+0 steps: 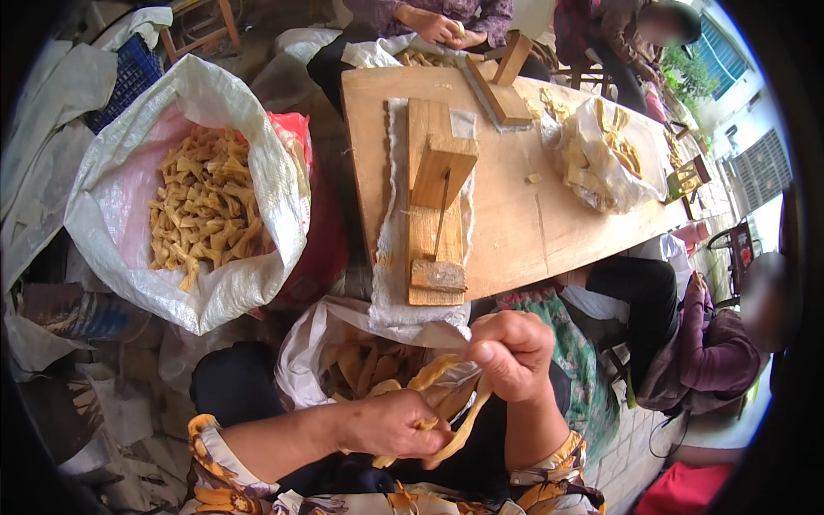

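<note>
My left hand [390, 422] is closed round a long, pale yellow rawhide strip [470, 422], just above my lap. The strip loops up to my right hand [513, 354], whose fingers are curled shut on its upper part. Part of it is hidden behind my fingers. Right behind my hands, an open white bag [300, 343] holds more flat yellow-brown rawhide pieces [360, 367]. Beyond it, a wooden block stand [436, 225] with a thin metal rod lies on a white cloth [395, 296] on the table.
At left stands a big white woven sack [103, 193] of knotted rawhide chews [210, 206]. The wooden table [506, 236] bears a second wooden stand [506, 96] and a clear bag [584, 167] of strips. Other people sit at the far side and right. A blue crate [127, 79] is far left.
</note>
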A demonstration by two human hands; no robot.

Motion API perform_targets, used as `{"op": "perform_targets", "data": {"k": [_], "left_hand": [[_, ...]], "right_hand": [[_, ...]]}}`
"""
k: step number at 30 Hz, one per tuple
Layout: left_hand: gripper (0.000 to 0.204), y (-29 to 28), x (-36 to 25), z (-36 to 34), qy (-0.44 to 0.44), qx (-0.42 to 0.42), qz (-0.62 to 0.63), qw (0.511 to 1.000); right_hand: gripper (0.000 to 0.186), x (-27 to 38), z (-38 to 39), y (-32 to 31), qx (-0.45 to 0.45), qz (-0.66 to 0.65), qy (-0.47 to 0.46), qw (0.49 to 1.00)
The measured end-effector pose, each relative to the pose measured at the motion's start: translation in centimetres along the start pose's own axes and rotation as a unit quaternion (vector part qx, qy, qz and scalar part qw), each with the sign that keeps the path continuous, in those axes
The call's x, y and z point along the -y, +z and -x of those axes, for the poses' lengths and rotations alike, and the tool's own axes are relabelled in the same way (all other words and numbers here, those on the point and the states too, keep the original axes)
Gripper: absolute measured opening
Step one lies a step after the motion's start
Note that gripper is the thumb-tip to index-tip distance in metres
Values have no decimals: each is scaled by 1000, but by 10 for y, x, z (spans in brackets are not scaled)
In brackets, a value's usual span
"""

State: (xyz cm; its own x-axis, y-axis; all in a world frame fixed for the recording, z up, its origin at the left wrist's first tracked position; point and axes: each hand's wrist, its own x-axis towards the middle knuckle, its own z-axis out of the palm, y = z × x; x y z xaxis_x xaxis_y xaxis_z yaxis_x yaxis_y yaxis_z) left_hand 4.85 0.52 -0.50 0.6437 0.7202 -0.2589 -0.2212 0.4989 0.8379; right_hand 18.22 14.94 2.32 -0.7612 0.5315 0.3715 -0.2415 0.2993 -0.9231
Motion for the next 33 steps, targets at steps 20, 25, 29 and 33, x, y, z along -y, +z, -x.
{"op": "perform_targets", "data": {"k": [20, 25, 29, 33], "left_hand": [[21, -26, -13, 26, 377, -399, -573, 608], [28, -22, -16, 15, 327, -486, -498, 640], [27, -31, -10, 18, 242, -422, -468, 738], [26, -22, -5, 22, 141, -425, -527, 722]], "right_hand": [[16, -10, 23, 43, 16, -388, 421, 820], [7, -9, 26, 45, -117, -118, 208, 964], [12, -11, 24, 41, -42, -49, 180, 982], [19, -20, 23, 43, 65, 210, 82, 972]]}}
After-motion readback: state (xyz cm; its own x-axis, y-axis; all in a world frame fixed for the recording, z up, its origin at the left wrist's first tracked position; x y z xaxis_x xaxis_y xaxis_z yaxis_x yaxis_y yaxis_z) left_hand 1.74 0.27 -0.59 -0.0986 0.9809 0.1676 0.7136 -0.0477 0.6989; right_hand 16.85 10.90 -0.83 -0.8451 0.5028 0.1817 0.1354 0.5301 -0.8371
